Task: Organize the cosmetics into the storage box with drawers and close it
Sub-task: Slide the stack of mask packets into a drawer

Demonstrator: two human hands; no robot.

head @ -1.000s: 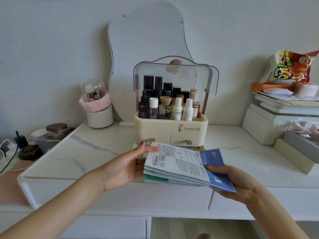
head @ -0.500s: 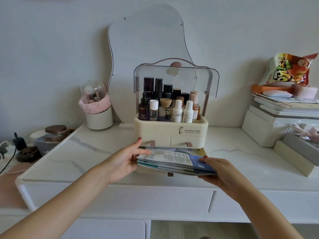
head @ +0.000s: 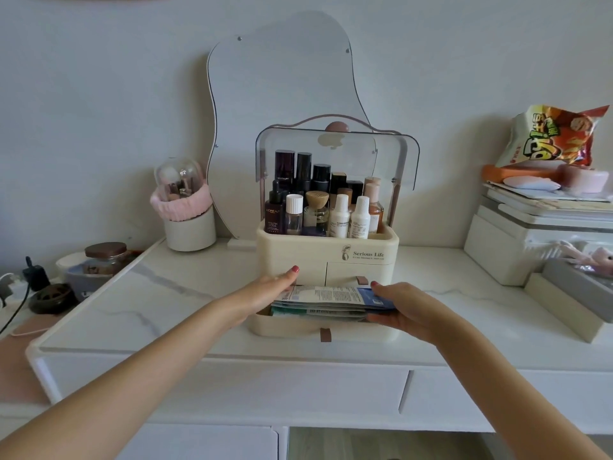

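The table (head: 185,293) carries the box (head: 298,257) at its middle, in front of a mirror (head: 282,94) leaning on the wall. The box's clear lid (head: 335,154) is swung up and open, and bottles (head: 323,207) stand packed in the top tray. Below the two small drawers, the wide bottom drawer (head: 298,332) is pulled out toward the person.

The step in hand looks like laying a stack of flat packets (head: 328,302) into that drawer. The stack sits level with, or just above, the drawer's rim; whether its underside already rests on the drawer floor is hard to tell from this angle. The next move calls for letting the stack settle flat below the rim with no corner proud of it, then pushing the drawer home and lowering the lid.

Both arms reach forward from the bottom corners of the view. The left hand (head: 262,293) cups the stack's left edge, fingers together and lying along it, one fingertip up by the small left drawer. The right hand (head: 403,305) clasps the right edge, thumb on top of the blue packet and fingers underneath.
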